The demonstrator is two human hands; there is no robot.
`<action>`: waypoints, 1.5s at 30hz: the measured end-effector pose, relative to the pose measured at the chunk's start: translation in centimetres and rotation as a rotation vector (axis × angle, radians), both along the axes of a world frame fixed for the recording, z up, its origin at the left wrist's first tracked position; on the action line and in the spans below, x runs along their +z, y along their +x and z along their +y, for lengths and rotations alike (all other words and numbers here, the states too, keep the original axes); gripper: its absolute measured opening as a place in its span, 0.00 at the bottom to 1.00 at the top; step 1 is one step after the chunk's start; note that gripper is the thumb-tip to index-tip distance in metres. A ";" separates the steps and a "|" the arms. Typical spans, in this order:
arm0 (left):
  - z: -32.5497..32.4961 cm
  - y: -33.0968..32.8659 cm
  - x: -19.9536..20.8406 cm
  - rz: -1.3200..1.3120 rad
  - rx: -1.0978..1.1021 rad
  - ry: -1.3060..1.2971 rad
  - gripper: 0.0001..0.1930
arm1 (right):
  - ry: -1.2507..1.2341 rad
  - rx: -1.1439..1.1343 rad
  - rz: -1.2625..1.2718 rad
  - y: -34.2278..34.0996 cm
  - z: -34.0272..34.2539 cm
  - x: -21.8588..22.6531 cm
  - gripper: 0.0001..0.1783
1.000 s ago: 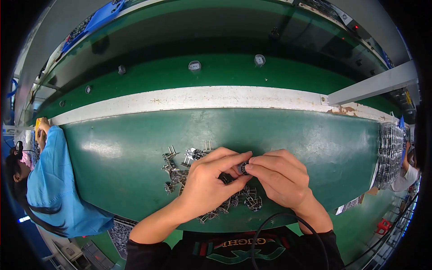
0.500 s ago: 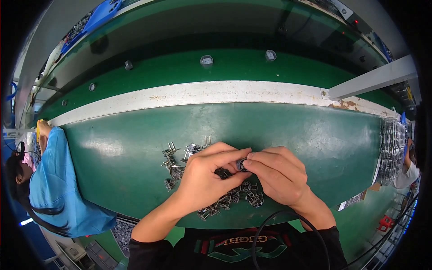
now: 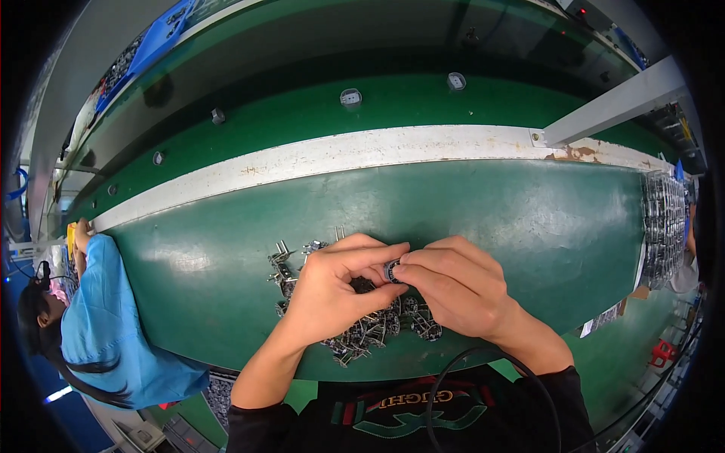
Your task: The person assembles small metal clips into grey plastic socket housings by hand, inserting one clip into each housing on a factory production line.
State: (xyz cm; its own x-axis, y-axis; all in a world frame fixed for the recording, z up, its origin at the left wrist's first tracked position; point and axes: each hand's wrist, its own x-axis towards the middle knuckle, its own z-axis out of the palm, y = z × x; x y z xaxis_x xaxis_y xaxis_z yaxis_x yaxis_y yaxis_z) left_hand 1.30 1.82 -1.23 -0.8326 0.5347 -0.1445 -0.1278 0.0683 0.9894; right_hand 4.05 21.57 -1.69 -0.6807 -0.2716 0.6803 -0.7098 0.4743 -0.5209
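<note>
Between my two hands, over the green worktop, is a small round dark part [image 3: 391, 271]. My left hand [image 3: 336, 283] pinches it from the left with thumb and forefinger. The fingertips of my right hand [image 3: 459, 288] close on its right side, covering much of it. Beneath and around my hands lies a loose pile of small dark parts with metal prongs [image 3: 362, 336]. A few similar pronged parts [image 3: 281, 260] lie to the left of my left hand, and my left hand hides some of the pile.
Beyond a white rail [image 3: 317, 151], a green conveyor belt [image 3: 287, 103] carries several small plug-like pieces. Stacked clear trays [image 3: 664, 226] stand at the right end. A co-worker in blue [image 3: 102, 317] sits at the left. A black cable [image 3: 544, 400] loops before my chest.
The whole view has tilted slightly. Both hands still hold the round part, which has turned a little, showing more of its end face; my grip looks much the same.
</note>
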 end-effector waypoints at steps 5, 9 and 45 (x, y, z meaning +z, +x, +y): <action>0.2 0.3 0.0 0.003 0.008 0.005 0.24 | 0.046 -0.031 -0.016 0.3 -0.3 -0.3 0.19; -0.3 0.0 0.6 -0.057 0.036 0.044 0.22 | 0.046 -0.009 0.040 -0.1 -0.5 -0.7 0.20; 23.1 -21.7 -2.3 1.040 -0.469 -0.482 0.20 | -0.568 0.212 -0.788 -0.9 4.0 -2.6 0.09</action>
State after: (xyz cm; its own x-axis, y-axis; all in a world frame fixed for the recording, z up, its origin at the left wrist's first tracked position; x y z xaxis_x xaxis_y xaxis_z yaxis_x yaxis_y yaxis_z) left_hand -20.36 24.95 -3.50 -0.4117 0.8876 0.2063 0.8384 0.2803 0.4674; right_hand 3.15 25.55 -4.33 -0.9694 -0.2137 0.1212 -0.1043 -0.0886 -0.9906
